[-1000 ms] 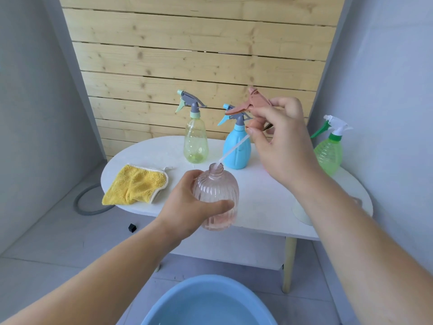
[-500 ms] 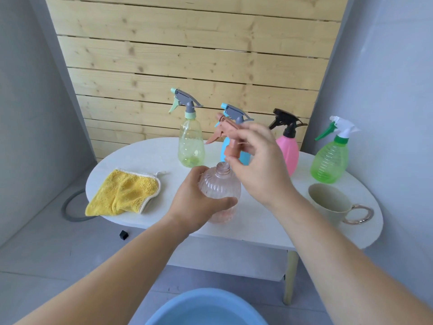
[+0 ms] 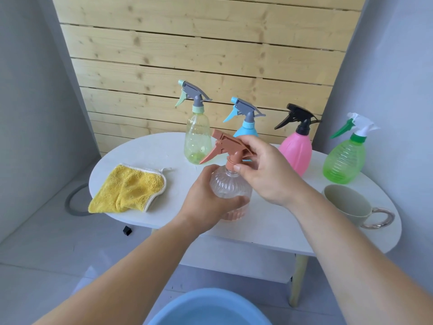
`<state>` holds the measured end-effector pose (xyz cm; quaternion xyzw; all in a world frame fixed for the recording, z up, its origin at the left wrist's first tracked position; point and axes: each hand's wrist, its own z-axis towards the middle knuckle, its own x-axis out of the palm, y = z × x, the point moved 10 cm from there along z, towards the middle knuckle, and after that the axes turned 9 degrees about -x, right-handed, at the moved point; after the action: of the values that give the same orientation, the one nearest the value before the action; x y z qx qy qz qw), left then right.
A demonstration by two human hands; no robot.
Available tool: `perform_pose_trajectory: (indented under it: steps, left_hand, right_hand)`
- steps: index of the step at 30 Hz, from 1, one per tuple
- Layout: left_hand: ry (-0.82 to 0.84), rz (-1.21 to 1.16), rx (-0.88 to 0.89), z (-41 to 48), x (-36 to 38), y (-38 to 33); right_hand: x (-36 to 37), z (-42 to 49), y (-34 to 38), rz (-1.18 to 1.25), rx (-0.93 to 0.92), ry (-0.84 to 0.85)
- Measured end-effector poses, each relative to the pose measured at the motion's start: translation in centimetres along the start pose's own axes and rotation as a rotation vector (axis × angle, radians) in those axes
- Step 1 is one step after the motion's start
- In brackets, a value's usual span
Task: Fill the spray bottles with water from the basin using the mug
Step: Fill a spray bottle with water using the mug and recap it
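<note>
Before a plank wall (image 3: 199,55), a white oval desk (image 3: 145,148) carries a yellow cloth (image 3: 127,188) at left. The left hand (image 3: 206,200) grips the ribbed clear bottle (image 3: 230,184) mid-desk; the right hand (image 3: 264,170) pinches its brown sprayer (image 3: 222,146) at the collar. The mug (image 3: 349,205) sits right, the basin (image 3: 208,308) below.

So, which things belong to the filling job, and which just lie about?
Job: clear ribbed pink bottle, yellow-green clear bottle, light blue bottle, pink bottle with black trigger, green ribbed bottle, beige mug, blue plastic basin.
Lying about: yellow terry cloth, grey hose, small black block.
</note>
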<state>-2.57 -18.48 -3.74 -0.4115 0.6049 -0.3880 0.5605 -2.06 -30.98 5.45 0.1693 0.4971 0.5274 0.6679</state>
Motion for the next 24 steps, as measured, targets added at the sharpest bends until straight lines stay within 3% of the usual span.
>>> perform_pose_trajectory:
  steps: [10,18,24]
  left_hand:
    - [0.176,-0.109,-0.034,0.0,0.5,1.2]
    - [0.144,-0.101,0.017,0.0,0.2,0.8]
    - [0.140,-0.113,0.038,0.1,0.4,0.9]
  right_hand:
    - [0.2,-0.2,0.7,-0.212,-0.003,0.141]
    - [0.7,0.1,0.7,-0.327,-0.034,0.082]
    - [0.7,0.2,0.0,-0.136,0.045,0.064]
